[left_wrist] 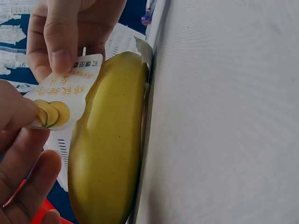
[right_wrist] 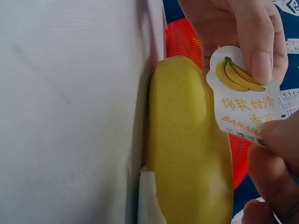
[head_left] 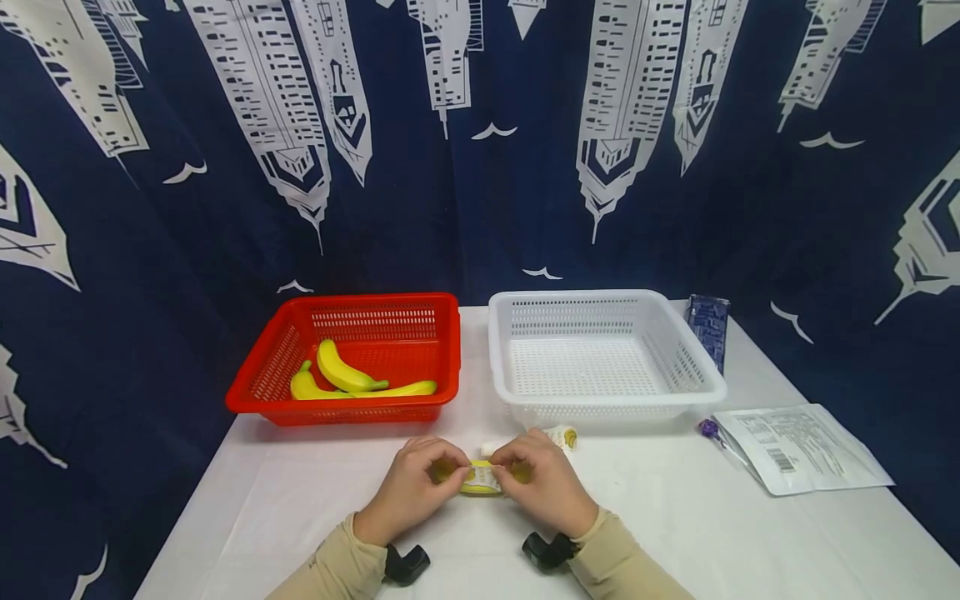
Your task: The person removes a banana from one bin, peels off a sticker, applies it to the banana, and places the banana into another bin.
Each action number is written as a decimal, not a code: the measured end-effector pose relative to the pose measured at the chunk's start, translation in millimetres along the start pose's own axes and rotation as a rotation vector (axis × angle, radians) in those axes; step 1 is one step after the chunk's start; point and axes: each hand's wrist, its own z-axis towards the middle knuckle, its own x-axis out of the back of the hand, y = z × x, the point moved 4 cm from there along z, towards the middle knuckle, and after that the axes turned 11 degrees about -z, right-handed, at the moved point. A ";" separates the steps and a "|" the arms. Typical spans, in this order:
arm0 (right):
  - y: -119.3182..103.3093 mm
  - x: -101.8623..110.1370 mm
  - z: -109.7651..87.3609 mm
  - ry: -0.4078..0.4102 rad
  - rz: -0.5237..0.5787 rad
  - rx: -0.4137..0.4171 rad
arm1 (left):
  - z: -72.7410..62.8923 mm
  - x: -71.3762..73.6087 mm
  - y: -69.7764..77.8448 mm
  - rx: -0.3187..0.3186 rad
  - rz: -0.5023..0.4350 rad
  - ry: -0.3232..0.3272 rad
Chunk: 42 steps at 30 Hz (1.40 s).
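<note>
A white label (head_left: 482, 477) with a banana picture and yellow lettering is stretched between both hands. My left hand (head_left: 420, 482) pinches its left end, the end with the printed bananas (right_wrist: 236, 77), between thumb and finger. The opposite end is pinched by my right hand (head_left: 547, 479), thumb and fingertip on the lettered side. Directly below the label a yellow banana (left_wrist: 112, 135) lies on the white table, mostly covered by the hands in the head view. Behind the right hand lies another white piece with a banana print (head_left: 562, 436), partly hidden.
A red basket (head_left: 345, 407) with three bananas (head_left: 345, 371) stands at the back left. Beside it is a white basket (head_left: 607, 400). To the right lie a white pouch (head_left: 810, 450), a purple-topped lollipop (head_left: 708, 428) and a dark blue packet (head_left: 707, 329). A patterned navy curtain (head_left: 465, 208) hangs behind.
</note>
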 end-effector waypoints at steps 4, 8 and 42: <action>-0.7 -1.8 0.1 -0.021 -0.002 0.005 | 0.5 -1.1 -0.9 0.043 0.003 -0.015; -1.3 -4.0 0.2 -0.038 -0.028 -0.002 | 0.9 -2.5 -1.6 0.062 0.011 -0.032; 4.4 -5.1 -0.7 -0.190 -0.049 -0.087 | 0.2 -4.7 -10.5 0.263 -0.033 -0.178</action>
